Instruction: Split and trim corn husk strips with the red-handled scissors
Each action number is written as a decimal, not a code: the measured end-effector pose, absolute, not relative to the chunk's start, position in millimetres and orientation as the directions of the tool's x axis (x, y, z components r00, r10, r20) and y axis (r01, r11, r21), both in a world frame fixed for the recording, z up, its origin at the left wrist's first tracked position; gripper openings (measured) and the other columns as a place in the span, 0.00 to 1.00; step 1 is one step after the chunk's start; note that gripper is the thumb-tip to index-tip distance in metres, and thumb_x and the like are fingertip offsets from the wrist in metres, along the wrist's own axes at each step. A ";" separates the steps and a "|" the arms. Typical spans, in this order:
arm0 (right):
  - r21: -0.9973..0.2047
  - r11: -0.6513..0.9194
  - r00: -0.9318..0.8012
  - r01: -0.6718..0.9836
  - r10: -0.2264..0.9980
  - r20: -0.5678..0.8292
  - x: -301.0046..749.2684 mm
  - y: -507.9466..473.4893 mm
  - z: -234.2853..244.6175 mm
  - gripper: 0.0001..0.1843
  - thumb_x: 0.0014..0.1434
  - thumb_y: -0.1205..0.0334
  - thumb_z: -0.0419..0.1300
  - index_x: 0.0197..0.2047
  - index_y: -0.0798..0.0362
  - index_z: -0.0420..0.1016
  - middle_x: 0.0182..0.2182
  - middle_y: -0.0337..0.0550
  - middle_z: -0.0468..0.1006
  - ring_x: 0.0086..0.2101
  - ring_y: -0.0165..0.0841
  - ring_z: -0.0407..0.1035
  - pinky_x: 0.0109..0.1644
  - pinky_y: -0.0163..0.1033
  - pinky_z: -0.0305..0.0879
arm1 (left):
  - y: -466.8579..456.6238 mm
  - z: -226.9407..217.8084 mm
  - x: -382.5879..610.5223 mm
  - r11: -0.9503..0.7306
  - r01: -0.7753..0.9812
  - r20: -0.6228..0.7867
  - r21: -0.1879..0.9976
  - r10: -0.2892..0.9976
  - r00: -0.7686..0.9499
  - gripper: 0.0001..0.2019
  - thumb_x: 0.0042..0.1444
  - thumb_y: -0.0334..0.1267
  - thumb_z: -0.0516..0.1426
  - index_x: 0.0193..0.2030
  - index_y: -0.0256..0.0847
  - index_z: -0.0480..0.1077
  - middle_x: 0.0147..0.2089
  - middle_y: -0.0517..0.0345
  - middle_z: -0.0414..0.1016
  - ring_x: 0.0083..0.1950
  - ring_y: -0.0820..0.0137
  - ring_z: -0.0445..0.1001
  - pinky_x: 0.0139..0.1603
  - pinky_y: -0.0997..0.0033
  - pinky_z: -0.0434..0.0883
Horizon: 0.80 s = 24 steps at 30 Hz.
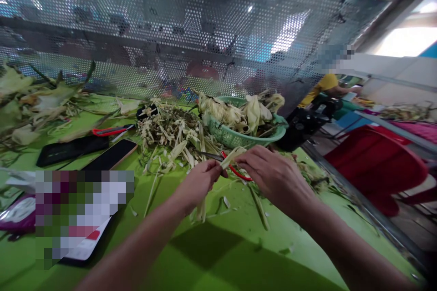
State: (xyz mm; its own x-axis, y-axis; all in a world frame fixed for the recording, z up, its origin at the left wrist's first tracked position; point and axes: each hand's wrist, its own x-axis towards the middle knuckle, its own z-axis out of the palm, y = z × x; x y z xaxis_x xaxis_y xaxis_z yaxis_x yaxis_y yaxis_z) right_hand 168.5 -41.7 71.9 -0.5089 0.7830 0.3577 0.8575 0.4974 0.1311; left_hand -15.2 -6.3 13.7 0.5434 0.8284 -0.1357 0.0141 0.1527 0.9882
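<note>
My left hand (201,181) is closed in a pinch on a pale dried husk strip (231,156), whose lower end hangs below the fist. My right hand (268,170) is closed on the strip's other end, with red-handled scissors (235,169) under its fingers; I cannot tell whether it grips them. Both hands hover over the green table (218,254), just in front of a heap of husk scraps (170,134).
A green basket (235,137) full of husks stands behind the hands. Two phones (111,155) and another pair of red scissors (111,131) lie at left. A perforated metal screen (170,32) walls the back. Red chairs (375,163) and another person stand at right.
</note>
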 end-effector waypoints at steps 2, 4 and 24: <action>0.220 0.471 -0.518 0.854 0.808 0.281 167.9 -43.6 74.0 0.09 0.62 0.70 0.51 0.37 0.55 0.72 0.30 0.44 0.72 0.29 0.32 0.65 0.31 0.37 0.55 | -5.2 11.5 -15.7 0.072 0.126 -0.128 0.989 0.842 0.525 0.13 0.59 0.45 0.48 0.34 0.39 0.68 0.23 0.65 0.53 0.24 0.75 0.52 0.25 0.73 0.50; 0.303 0.467 -0.540 0.831 0.807 0.238 164.1 -46.7 77.8 0.08 0.61 0.71 0.52 0.34 0.55 0.71 0.28 0.43 0.70 0.26 0.31 0.62 0.28 0.38 0.51 | -4.5 8.8 -15.6 -0.034 0.245 -0.095 0.969 0.864 0.495 0.13 0.59 0.44 0.48 0.33 0.40 0.68 0.23 0.64 0.56 0.24 0.74 0.53 0.26 0.73 0.51; -0.926 0.096 -0.523 0.365 0.844 -0.119 179.6 -7.4 71.2 0.14 0.59 0.53 0.58 0.36 0.57 0.72 0.27 0.39 0.70 0.26 0.26 0.65 0.29 0.33 0.66 | -6.6 27.0 -26.4 0.333 -0.343 -0.009 0.878 0.729 0.685 0.11 0.56 0.44 0.57 0.33 0.36 0.70 0.31 0.59 0.62 0.25 0.80 0.51 0.26 0.77 0.50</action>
State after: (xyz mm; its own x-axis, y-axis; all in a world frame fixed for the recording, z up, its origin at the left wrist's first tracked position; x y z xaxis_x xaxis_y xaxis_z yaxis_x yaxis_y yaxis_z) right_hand 179.6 -7.4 71.2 -0.5232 0.8438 -0.1194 0.3655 0.0957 -0.9259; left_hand -26.4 -6.6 27.0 0.6846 0.7288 -0.0087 -0.3433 0.3330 0.8782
